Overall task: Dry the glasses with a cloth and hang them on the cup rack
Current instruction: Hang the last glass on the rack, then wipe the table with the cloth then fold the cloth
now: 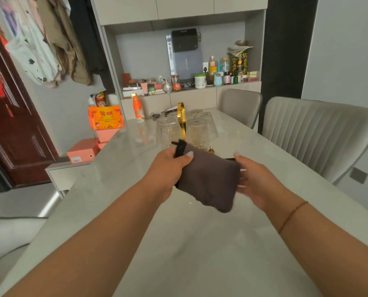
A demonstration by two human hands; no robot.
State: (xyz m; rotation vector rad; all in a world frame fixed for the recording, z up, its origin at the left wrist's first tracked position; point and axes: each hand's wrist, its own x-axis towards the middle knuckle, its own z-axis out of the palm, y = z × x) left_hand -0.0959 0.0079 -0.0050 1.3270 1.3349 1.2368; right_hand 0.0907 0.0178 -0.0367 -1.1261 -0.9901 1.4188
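A grey-brown cloth (pixel 208 181) with a black edge is held above the table between both hands. My left hand (pixel 168 170) grips its left edge, thumb on top. My right hand (pixel 258 181) is at the cloth's right edge, fingers blurred against the fabric. Just behind the cloth stands a gold cup rack (pixel 182 121) with several clear patterned glasses (pixel 197 132) hanging upside down around it. The lower part of the rack is hidden by the cloth.
The pale marble table (pixel 178 243) stretches forward. An orange bottle (pixel 137 109) and keys sit behind the rack. Two grey chairs (pixel 313 133) stand on the right. Orange boxes (pixel 105 121) lie on the left. A cluttered shelf is at the back.
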